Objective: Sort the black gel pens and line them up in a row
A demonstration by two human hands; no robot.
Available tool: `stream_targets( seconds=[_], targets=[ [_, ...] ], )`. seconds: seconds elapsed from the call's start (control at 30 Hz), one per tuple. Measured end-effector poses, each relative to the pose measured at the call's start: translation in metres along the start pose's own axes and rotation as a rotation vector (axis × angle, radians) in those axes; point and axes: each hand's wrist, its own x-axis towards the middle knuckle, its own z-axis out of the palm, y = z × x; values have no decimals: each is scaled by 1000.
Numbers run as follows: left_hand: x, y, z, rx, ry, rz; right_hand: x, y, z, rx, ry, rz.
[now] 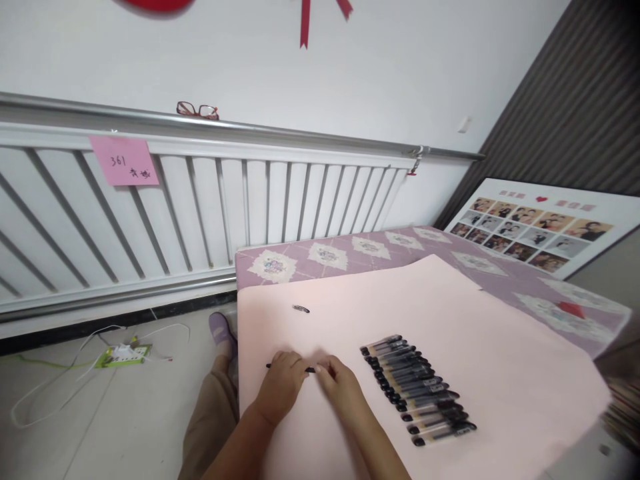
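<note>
The grip is two-handed: the left hand [283,381] is grasping a thin black pen [311,370] over the pink-topped counter [345,303], the right hand [338,380] pinching near one end. It is seemingly light, stiff, smooth, best held mid-barrel. More pens [417,385] are lying rightward, labels unreadable; a pink note [124,162] is reading "361".

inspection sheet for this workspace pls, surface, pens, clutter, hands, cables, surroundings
Surface: pink sheet over patterned purple cloth
Pens: row of pens laid side by side; slim dark item in the hands
Clutter: small dark piece on the sheet, beyond the hands
Hands: left hand and right hand both on the slim dark item
Cables: white cable and power strip on the floor
Surroundings: radiator, glasses on pipe, photo board
</note>
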Motion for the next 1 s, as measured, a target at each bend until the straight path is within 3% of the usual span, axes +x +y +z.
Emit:
stream_targets(
  seconds=[0.23,0.43,0.7,0.87,1.0],
  targets=[
    [-2,-1,2,19,-13,-36,13,5,-2,-155,-69,-19],
    [0,1,2,49,-7,-91,69,5,-8,-335,-30,-34],
    [3,-1,8,78,37,-144,132,-8,31,-533,-102,-51],
    [4,-2,10,80,32,-149,146,-9,42,-540,-133,-48],
    [4,-2,9,55,42,-169,142,-10,32,-439,-123,-51]
  ],
)
